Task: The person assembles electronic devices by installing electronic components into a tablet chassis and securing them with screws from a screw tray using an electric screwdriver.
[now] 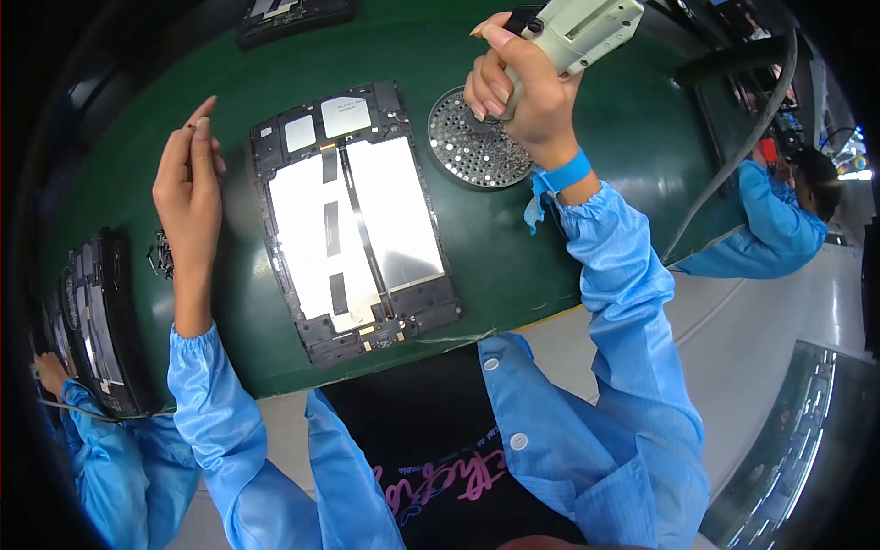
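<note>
An opened tablet lies on the green table in front of me, its silvery white battery area and black frame exposed. My left hand is raised just left of it, thumb and fingers drawn together; a tiny dark speck shows at the fingertips, too small to name. My right hand is wrapped round the handle of a pale green pistol-grip tool, held above the far right of the table. Below that hand is a round dark tray dotted with shiny small pieces, partly hidden by the wrist.
Loose dark screws lie beside my left wrist. More opened devices stand at the left edge, and another at the far side. A grey cable hangs at the right. Co-workers in blue sleeves sit on both sides.
</note>
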A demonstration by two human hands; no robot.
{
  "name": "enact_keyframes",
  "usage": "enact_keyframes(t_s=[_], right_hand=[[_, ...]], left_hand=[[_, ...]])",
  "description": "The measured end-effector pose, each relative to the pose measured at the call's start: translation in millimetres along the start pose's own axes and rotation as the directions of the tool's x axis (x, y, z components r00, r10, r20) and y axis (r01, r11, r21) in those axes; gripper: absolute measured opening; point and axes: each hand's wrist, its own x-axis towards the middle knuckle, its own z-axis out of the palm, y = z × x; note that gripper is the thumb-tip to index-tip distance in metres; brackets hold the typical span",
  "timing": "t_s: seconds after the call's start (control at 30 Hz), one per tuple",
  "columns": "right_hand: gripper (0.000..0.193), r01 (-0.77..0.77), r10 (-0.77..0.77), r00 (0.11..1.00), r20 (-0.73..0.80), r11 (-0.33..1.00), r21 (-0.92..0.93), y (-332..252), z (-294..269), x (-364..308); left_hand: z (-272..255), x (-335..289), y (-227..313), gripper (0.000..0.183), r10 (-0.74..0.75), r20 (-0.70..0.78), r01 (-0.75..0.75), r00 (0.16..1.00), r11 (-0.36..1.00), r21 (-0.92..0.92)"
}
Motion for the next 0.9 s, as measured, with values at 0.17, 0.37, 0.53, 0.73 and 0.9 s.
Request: enact_keyframes(t_s=[0.17, 0.37, 0.53, 0.73, 0.9], right_hand=[[0.017, -0.045, 0.045, 0.999, 0.005, 0.999, 0.024, 5, 0, -2], [0.018, -0.033, 0.033, 0.999, 0.005, 0.999, 0.017, 7, -4, -2], [0.018, -0.028, 0.028, 1.0, -0.002, 1.0, 0.013, 5, -2, -4], [0.019, -0.028, 0.028, 1.0, -0.013, 1.0, 0.004, 6, -2, -4], [0.019, -0.053, 0.053, 0.999, -0.006, 0.999, -0.004, 9, -5, -2]], left_hand=[[-3, 0, -11, 0.038, -0.16, -0.036, 0.154, 0.986, 0.979, -0.137], [-2, 4, -10, 0.042, -0.234, -0.02, 0.228, 0.972, 0.96, -0.163], [-6, 6, -20, 0.033, -0.202, -0.015, 0.194, 0.979, 0.956, -0.219], [-5, 6, -19, 0.033, -0.214, 0.016, 0.211, 0.977, 0.944, -0.252], [-2, 7, -18, 0.036, -0.253, 0.042, 0.25, 0.967, 0.895, -0.37]])
